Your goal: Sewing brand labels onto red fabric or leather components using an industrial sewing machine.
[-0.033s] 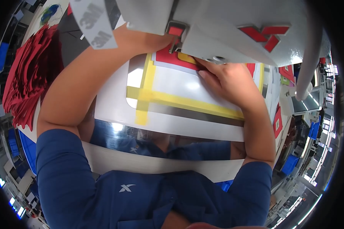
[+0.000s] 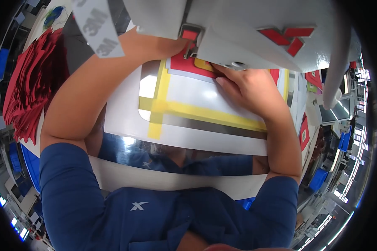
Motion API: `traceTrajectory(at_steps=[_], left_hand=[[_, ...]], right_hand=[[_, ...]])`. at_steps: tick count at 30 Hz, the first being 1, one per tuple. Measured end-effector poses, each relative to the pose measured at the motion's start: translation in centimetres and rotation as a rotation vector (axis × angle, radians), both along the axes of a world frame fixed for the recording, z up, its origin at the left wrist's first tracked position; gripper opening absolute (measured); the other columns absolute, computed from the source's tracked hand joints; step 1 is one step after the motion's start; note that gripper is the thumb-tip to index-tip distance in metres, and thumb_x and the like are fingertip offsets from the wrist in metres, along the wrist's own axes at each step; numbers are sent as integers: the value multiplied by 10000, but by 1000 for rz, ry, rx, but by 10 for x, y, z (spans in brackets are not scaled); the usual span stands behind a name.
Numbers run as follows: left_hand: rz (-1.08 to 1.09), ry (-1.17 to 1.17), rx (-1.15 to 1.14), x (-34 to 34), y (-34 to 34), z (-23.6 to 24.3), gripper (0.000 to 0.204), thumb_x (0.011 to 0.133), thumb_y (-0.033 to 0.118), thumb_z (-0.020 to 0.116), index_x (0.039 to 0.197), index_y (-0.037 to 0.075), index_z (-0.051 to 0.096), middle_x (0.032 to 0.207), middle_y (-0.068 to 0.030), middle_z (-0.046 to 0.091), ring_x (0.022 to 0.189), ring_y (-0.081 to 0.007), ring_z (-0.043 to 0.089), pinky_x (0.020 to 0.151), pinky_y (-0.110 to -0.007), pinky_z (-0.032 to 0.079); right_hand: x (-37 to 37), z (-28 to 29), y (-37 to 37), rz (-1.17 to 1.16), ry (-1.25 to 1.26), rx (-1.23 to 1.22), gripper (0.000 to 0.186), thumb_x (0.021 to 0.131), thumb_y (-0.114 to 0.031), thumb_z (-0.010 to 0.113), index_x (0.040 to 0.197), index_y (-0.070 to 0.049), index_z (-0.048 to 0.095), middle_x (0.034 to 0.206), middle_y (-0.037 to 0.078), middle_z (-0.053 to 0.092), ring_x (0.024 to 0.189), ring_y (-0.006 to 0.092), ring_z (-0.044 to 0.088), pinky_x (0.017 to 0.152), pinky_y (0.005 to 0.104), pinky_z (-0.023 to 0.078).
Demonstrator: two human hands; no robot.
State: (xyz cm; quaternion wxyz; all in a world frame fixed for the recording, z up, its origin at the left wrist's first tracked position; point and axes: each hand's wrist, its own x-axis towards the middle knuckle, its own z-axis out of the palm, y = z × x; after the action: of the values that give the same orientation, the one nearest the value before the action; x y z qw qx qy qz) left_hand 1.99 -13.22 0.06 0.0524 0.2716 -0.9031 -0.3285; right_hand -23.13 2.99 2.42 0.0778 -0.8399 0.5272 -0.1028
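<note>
The pale sewing machine head [image 2: 247, 29], with red metal trim, overhangs the work. Below its presser foot [image 2: 190, 52] is a red fabric piece [image 2: 180, 63] with a yellow piece [image 2: 202, 62] on it, lying over a white sheet [image 2: 205, 92] edged by yellow tape [image 2: 213, 115] on a plate. My left hand [image 2: 167, 46] reaches behind the machine at the red fabric's upper left, its fingertips hidden. My right hand [image 2: 245, 85] lies at the right of the fabric, index finger stretched toward the yellow piece and thumb lying flat below it; its other fingers are partly hidden.
A tall pile of red fabric pieces [image 2: 33, 79] sits at the left, beside a blue bin [image 2: 31, 165]. A printed white strip [image 2: 100, 29] hangs at upper left, near coloured threads [image 2: 54, 14]. Red pieces [image 2: 304, 131] and a dark-screened panel [image 2: 335, 111] are at the right.
The hanging white strip has shifted slightly down and to the left. My hands and the fabric look practically unchanged.
</note>
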Motion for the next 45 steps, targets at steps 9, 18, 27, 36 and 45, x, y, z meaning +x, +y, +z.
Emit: traceTrajectory(at_steps=[9, 18, 27, 36, 45], left_hand=[[-27, -83, -111, 0, 12, -2, 376, 1008, 200, 683, 1363, 81, 719, 1261, -178, 755, 1182, -295, 720, 1019, -401, 565], [-51, -159, -225, 1, 18, -6, 353, 1027, 176, 623, 1350, 80, 729, 1198, -169, 774, 1120, -306, 742, 950, -412, 586], [-95, 413, -529, 8, -2, -27, 134, 983, 122, 707, 1078, 47, 764, 931, -134, 768, 792, -321, 742, 713, -402, 597], [-39, -106, -679, 21, 64, 35, 195, 914, 186, 733, 1009, 17, 711, 935, -128, 759, 833, -295, 740, 766, -424, 580], [-180, -111, -522, -8, 143, 37, 567, 948, 312, 766, 1378, -43, 661, 1350, -194, 670, 1067, -324, 648, 915, -433, 516]], right_hand=[[6, 1, 21, 63, -52, -61, 356, 906, -134, 791, 1252, -55, 771, 1250, 89, 773, 1085, 288, 735, 952, 423, 541], [14, 2, 39, 127, -39, -114, 324, 855, -158, 804, 1162, -64, 767, 1245, 58, 752, 1224, 239, 674, 1108, 459, 485], [23, 7, 54, 115, -42, -58, 385, 842, -137, 819, 1215, -57, 775, 1303, 71, 749, 1271, 274, 671, 1132, 500, 485], [16, 12, 60, 110, 5, -120, 387, 831, -126, 825, 1211, -73, 778, 1309, 71, 742, 1249, 289, 679, 1081, 491, 517], [-33, 30, 70, -220, 42, -124, 359, 873, -127, 823, 1217, -44, 767, 1127, 129, 750, 1040, 373, 709, 912, 471, 573]])
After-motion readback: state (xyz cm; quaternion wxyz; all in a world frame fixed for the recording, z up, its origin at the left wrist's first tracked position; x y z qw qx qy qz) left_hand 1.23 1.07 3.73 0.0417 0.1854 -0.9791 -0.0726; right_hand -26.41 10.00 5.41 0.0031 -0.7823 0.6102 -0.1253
